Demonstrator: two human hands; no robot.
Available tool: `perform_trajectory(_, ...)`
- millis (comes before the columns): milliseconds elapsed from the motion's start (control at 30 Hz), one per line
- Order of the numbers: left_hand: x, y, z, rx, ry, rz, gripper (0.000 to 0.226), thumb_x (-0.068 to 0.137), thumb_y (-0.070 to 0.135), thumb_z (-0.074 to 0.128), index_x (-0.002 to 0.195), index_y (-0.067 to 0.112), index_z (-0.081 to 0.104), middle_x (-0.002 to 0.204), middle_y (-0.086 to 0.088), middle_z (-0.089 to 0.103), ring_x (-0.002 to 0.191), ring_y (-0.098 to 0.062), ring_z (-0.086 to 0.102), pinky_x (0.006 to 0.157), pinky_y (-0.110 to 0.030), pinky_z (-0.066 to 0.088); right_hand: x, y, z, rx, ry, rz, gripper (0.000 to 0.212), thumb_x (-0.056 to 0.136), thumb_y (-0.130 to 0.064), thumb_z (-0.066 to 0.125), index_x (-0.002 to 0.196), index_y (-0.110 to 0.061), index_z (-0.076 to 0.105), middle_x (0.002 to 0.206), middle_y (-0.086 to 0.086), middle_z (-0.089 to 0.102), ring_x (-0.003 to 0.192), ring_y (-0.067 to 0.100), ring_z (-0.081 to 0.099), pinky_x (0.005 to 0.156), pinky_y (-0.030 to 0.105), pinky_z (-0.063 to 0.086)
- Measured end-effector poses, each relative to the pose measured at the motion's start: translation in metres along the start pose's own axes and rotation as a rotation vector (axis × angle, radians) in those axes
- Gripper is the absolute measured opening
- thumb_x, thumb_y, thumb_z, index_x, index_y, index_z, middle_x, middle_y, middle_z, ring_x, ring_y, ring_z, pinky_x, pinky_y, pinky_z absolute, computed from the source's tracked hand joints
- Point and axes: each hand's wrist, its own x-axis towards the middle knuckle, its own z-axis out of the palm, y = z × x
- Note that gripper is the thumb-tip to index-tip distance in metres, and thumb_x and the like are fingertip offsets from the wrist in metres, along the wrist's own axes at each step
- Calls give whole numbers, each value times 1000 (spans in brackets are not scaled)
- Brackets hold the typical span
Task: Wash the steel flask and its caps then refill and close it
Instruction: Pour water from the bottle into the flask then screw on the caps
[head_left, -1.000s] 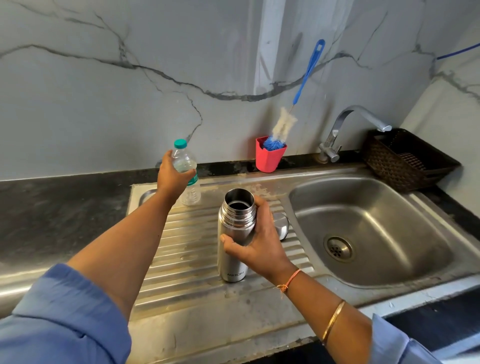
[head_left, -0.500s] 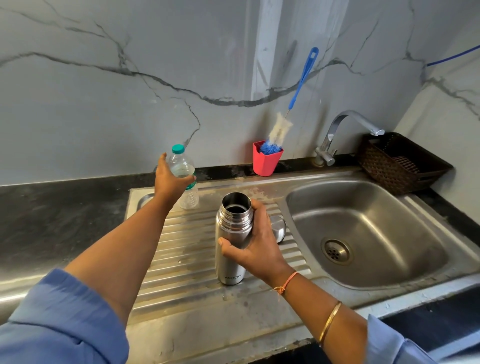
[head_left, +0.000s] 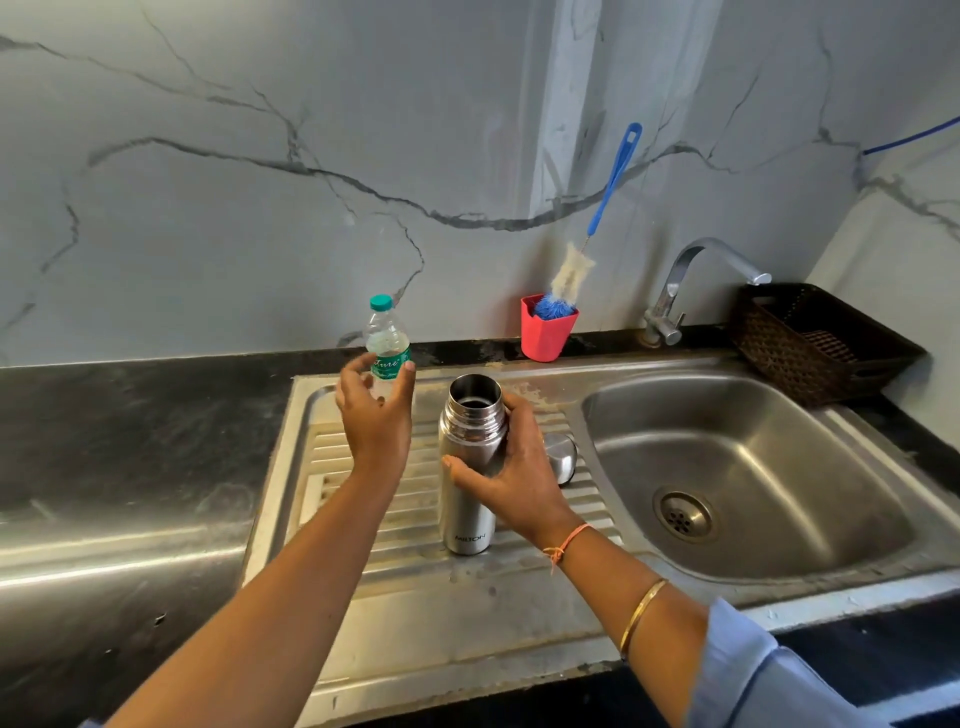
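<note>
Steel flask (head_left: 464, 514) stands upright, uncapped, on the drainboard (head_left: 322, 457), w/ your right hand (head_left: 514, 478) wrapped round its body. A steel cap (head_left: 563, 454) lies just behind. Left hand (head_left: 374, 415) is spread wide at the plastic water bottle (head_left: 387, 338), not clamped. Prob. the refill step. Next: grip bottle, uncap, pour into flask mouth.

Even, soft light w/ glare on steel sink (head_left: 753, 415); sharp centre, wide-angle bowing at edges.
</note>
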Motion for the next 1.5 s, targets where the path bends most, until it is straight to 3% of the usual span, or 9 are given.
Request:
perform_trajectory(100,-33,12,-9,-231,-190,-27,17,91,35,57,104,25,53,99,5,60,93,-2,59,70,-9,46,-4,-3,-5,-1,-13,-23,74,68,-52,74,127,-45,30,127,-5,49,120,13,49,102,41,44)
perform_trajectory(167,-50,15,-12,-254,-332,38,35,83,46,66,105,22,53,96,7,61,82,9,61,67,-8,47,-7,-4,-8,3,-39,-19,74,70,-51,74,128,-48,28,130,-6,47,122,11,48,103,40,45)
perform_trajectory(300,-64,12,-13,-127,-490,114,77,58,59,70,121,24,43,112,11,59,92,9,62,73,-10,49,-10,3,-19,54,-153,46,79,77,-26,76,141,-30,29,136,-5,47,123,8,49,103,32,45)
perform_trajectory(500,-69,12,-4,86,-417,126,86,56,42,89,124,31,38,110,22,56,98,9,57,78,-4,44,-5,30,-47,135,-283,205,71,86,8,58,145,-19,30,121,0,53,104,2,55,84,13,49)
perform_trajectory(633,-71,10,3,141,-353,118,73,66,21,87,122,29,40,105,15,60,92,7,59,74,-4,44,12,53,-48,-62,-226,276,54,88,-4,59,138,-16,45,123,4,56,114,15,55,91,19,49)
perform_trajectory(800,-74,8,7,134,-314,92,70,68,13,85,122,23,41,100,14,61,85,12,59,73,-5,45,34,72,-39,-415,-377,134,49,85,-6,53,133,-7,51,133,10,51,123,22,46,100,20,31)
perform_trajectory(1033,-76,8,8,114,-317,51,82,58,35,82,127,23,40,105,12,61,92,4,61,77,-11,49,45,93,-17,-572,-614,26,46,84,-12,62,128,-14,51,133,14,42,122,35,44,97,42,44)
perform_trajectory(1167,-75,8,8,111,-322,63,74,69,7,83,127,20,39,106,9,59,91,7,61,76,-11,49,46,99,-12,-557,-596,33,39,84,-12,61,122,-19,55,122,9,47,109,31,51,89,42,48)
perform_trajectory(1500,-76,9,9,58,-334,66,72,70,3,81,126,19,40,104,9,61,88,7,62,75,-10,49,60,51,-43,-309,-293,11,44,84,-19,64,127,-18,58,120,9,54,109,22,52,89,21,36)
